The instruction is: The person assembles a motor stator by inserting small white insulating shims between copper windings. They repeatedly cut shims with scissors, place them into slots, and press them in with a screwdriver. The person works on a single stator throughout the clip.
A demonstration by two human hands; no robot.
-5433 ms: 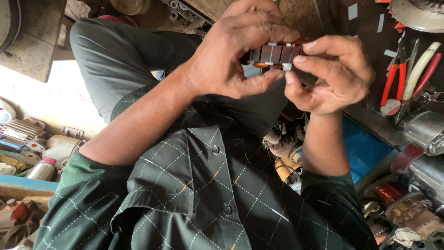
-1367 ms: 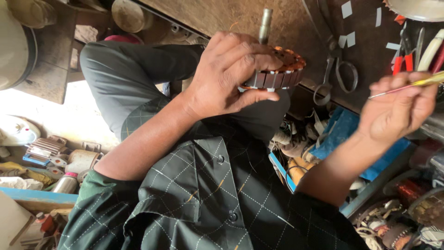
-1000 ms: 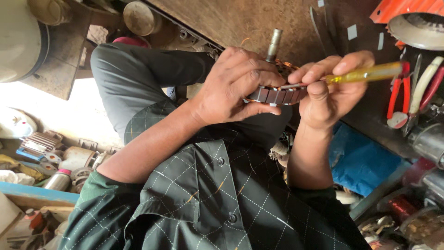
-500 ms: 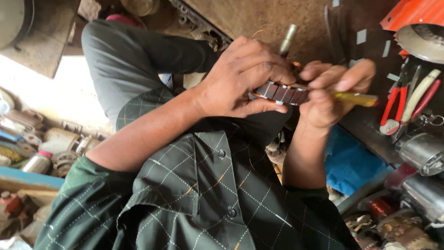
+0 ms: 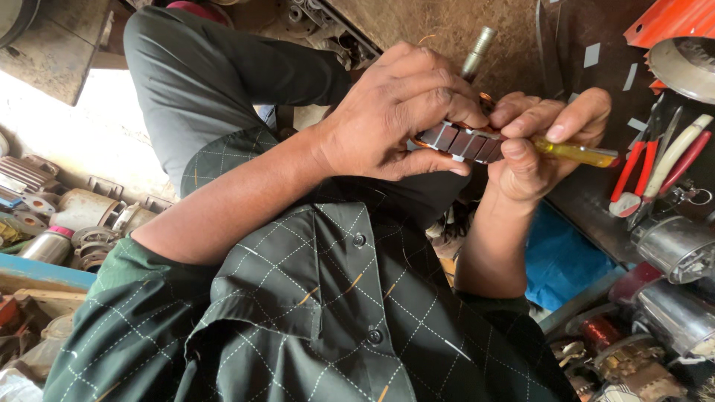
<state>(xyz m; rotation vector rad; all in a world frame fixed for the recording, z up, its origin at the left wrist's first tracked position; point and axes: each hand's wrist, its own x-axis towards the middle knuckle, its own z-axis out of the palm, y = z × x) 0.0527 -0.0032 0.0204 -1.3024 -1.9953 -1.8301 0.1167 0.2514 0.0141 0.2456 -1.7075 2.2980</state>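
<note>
We see the left hand [image 5: 391, 112] clamped around a round motor armature with dark slotted steel segments and copper windings [image 5: 465, 140], at centre frame. At its 3 o'clock, the right hand [image 5: 540, 145] grips a yellow transparent-handled screwdriver [image 5: 577, 152] against the armature.

Two hands [image 5: 395, 112]; one rotor [image 5: 465, 141]; one screwdriver [image 5: 577, 154]

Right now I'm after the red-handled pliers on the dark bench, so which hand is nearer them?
Right. The right hand, gripping a yellow-handled screwdriver, sits just beside the red-handled pliers; the left hand is farther off.
</note>
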